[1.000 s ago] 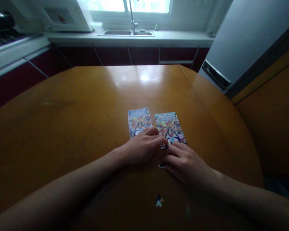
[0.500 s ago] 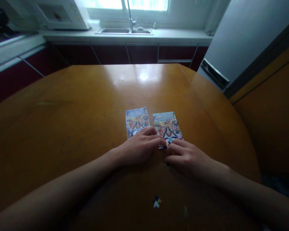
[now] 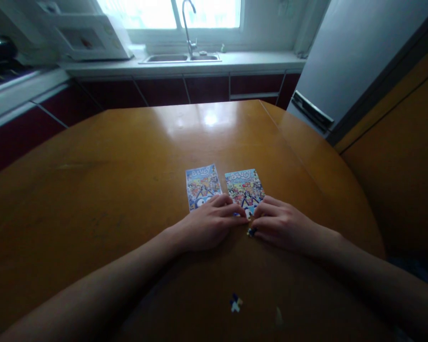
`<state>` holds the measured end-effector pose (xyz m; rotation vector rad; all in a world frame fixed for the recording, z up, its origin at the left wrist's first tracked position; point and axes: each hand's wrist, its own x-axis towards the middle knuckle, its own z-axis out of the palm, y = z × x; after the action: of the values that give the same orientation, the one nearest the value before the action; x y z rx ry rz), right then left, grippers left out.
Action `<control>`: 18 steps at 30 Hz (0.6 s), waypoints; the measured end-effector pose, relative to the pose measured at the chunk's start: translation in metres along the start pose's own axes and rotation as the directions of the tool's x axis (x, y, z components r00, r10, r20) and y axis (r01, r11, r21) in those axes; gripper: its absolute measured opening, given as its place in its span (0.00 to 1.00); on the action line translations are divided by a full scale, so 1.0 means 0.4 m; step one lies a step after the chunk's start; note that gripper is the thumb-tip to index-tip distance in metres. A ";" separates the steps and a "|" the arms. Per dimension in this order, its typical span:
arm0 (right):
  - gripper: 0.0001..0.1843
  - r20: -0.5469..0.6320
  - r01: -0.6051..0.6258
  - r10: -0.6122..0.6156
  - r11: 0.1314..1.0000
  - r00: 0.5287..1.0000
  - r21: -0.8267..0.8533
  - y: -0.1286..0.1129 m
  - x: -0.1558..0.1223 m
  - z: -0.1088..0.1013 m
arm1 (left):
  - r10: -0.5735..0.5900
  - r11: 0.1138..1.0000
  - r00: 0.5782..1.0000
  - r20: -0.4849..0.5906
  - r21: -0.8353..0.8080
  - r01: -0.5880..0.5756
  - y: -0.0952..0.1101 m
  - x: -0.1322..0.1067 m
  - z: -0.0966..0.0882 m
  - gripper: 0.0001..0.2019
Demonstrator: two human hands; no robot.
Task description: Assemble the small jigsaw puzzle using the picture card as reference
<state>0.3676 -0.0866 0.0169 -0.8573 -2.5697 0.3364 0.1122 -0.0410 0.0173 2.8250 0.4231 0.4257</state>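
Observation:
A small jigsaw puzzle with a crowded "Bluey" picture lies flat in the middle of the table. My left hand rests at its lower left corner, fingers bent together and fingertips pressed on the bottom edge. At the lower right corner is my right hand, its fingers curled closed. A small dark jigsaw piece shows at its thumb and fingertips. Partly under my left hand lies a paper sheet with the same picture. The puzzle's bottom edge is partly hidden by my fingers.
Nearer to me on the wooden table lie a few loose dark, white and yellow pieces and a pale piece. Beyond the table are a counter with a sink, a microwave and a refrigerator.
My right hand has shifted slightly up and right, and the dark piece by its thumb shows more clearly. My left hand stays at the puzzle's edge. The view has tilted up a little.

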 end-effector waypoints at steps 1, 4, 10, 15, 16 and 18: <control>0.07 -0.027 -0.029 0.028 0.999 0.999 -0.022 0.008 -0.001 -0.004 | -0.002 1.000 1.000 0.002 0.004 0.002 0.000 0.000 0.001 0.21; 0.07 -0.092 -0.090 0.081 0.991 0.992 -0.099 0.025 -0.003 -0.015 | -0.002 1.000 1.000 0.002 0.010 0.002 -0.001 -0.001 0.005 0.21; 0.08 -0.055 -0.107 0.099 0.979 0.994 -0.174 0.017 0.003 -0.011 | -0.011 1.000 1.000 0.019 0.004 0.011 -0.001 -0.002 0.005 0.22; 0.08 -0.059 -0.110 0.102 0.980 0.993 -0.165 0.018 0.004 -0.004 | -0.014 1.000 1.000 0.022 0.008 0.014 -0.002 -0.004 0.007 0.23; 0.08 -0.060 -0.115 0.106 0.980 0.993 -0.163 0.020 0.004 -0.003 | -0.017 1.000 1.000 0.021 0.010 0.016 -0.002 -0.004 0.007 0.23; 0.06 -0.067 -0.125 0.115 0.979 0.991 -0.160 0.023 0.004 -0.001 | -0.019 1.000 1.000 0.015 0.015 0.019 0.000 -0.003 0.006 0.23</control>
<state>0.3714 -0.0786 0.0145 -1.0683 -2.5240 0.1337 0.1120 -0.0419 0.0147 2.8341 0.4509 0.3986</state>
